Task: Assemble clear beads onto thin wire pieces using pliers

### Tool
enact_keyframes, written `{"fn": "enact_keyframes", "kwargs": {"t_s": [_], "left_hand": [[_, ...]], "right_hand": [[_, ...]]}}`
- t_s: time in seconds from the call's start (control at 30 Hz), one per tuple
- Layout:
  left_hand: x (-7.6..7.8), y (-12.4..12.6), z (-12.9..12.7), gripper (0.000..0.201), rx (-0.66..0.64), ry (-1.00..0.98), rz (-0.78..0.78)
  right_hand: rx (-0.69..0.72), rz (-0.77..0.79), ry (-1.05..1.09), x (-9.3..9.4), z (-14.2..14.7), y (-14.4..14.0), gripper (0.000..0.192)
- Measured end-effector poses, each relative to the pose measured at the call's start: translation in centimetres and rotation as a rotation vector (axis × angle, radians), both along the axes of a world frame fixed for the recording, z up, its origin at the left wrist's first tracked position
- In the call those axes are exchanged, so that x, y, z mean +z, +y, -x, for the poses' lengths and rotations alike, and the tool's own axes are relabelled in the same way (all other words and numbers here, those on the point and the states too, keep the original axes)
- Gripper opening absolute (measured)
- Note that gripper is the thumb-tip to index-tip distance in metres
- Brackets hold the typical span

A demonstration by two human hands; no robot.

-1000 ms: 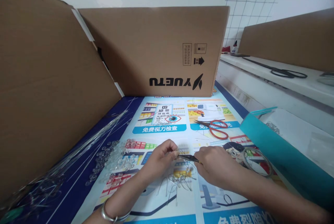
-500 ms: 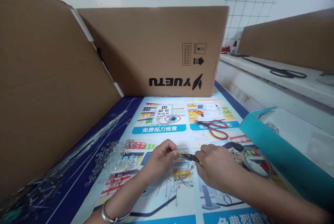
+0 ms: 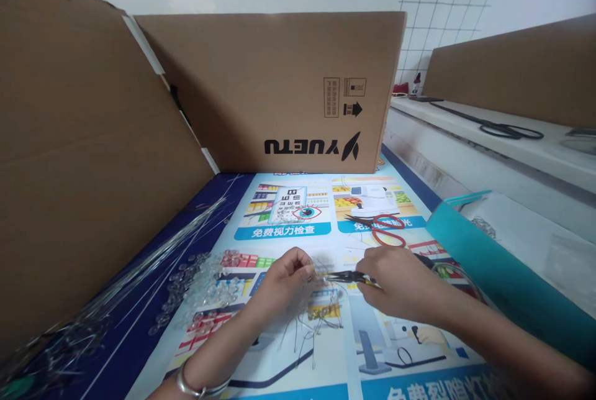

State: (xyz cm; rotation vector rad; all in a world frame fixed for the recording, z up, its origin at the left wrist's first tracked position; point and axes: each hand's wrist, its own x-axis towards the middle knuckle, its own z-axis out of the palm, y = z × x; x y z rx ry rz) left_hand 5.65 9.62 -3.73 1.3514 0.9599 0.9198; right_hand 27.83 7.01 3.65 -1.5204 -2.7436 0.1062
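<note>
My left hand [image 3: 283,281] pinches a small clear bead on a thin wire just above the printed poster [image 3: 298,226] on the table. My right hand [image 3: 399,281] grips black needle-nose pliers [image 3: 347,276], whose tips point left and meet the wire at my left fingertips. Below both hands lies a small pile of bent wire pieces with beads [image 3: 319,319]. A silver bangle [image 3: 198,384] sits on my left wrist.
Clear beads [image 3: 200,285] are heaped left of my hand, beside a bundle of long straight wires [image 3: 139,269]. Red-handled scissors [image 3: 384,229] lie beyond my right hand. Cardboard walls [image 3: 279,89] stand behind and to the left. A teal box [image 3: 484,263] is at right.
My right hand has shifted a little to the right and turned, so more of the pliers shows. My left hand stays pinched on the wire.
</note>
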Motion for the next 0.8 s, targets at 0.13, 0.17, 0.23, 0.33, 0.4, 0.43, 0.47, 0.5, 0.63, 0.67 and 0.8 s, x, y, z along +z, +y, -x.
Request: {"fn": "enact_keyframes", "kwargs": {"t_s": [0.13, 0.17, 0.23, 0.33, 0.4, 0.43, 0.47, 0.5, 0.63, 0.67, 0.8], "left_hand": [[0.1, 0.1, 0.2, 0.010, 0.013, -0.023, 0.010], [0.1, 0.1, 0.2, 0.010, 0.009, -0.030, 0.007], [0.1, 0.1, 0.3, 0.010, -0.005, -0.042, 0.001], [0.1, 0.2, 0.5, 0.011, -0.023, -0.060, 0.001], [0.1, 0.1, 0.6, 0.012, -0.038, -0.076, 0.000], [0.1, 0.1, 0.6, 0.012, -0.043, -0.082, -0.002], [0.2, 0.1, 0.6, 0.013, -0.046, -0.085, -0.004], [0.3, 0.1, 0.7, 0.013, -0.049, -0.086, -0.005], [0.8, 0.0, 0.7, 0.013, -0.051, -0.098, -0.006], [0.8, 0.0, 0.7, 0.013, -0.051, -0.101, -0.005], [0.9, -0.3, 0.6, 0.012, -0.057, -0.120, 0.008]], "right_hand": [[-0.006, 0.033, -0.010, 0.2, -1.1, 0.8, 0.023], [-0.004, 0.053, -0.021, 0.1, -1.2, 0.9, 0.022], [-0.003, 0.082, -0.038, 0.0, -1.1, 1.0, 0.023], [0.004, 0.103, -0.030, -0.3, -0.9, 1.1, 0.022], [0.011, 0.130, -0.004, -0.4, -1.1, 1.4, 0.021], [0.018, 0.164, 0.016, -0.5, -1.3, 1.6, 0.021], [0.023, 0.200, 0.042, -0.5, -1.6, 1.9, 0.020], [0.032, 0.246, 0.074, -0.6, -1.9, 2.2, 0.020], [-0.011, 0.272, 0.165, -1.1, -3.0, 3.1, 0.020], [-0.019, 0.252, 0.165, -1.4, -3.0, 3.1, 0.019], [0.070, 0.335, 0.171, -3.0, -2.0, 2.8, 0.017]]}}
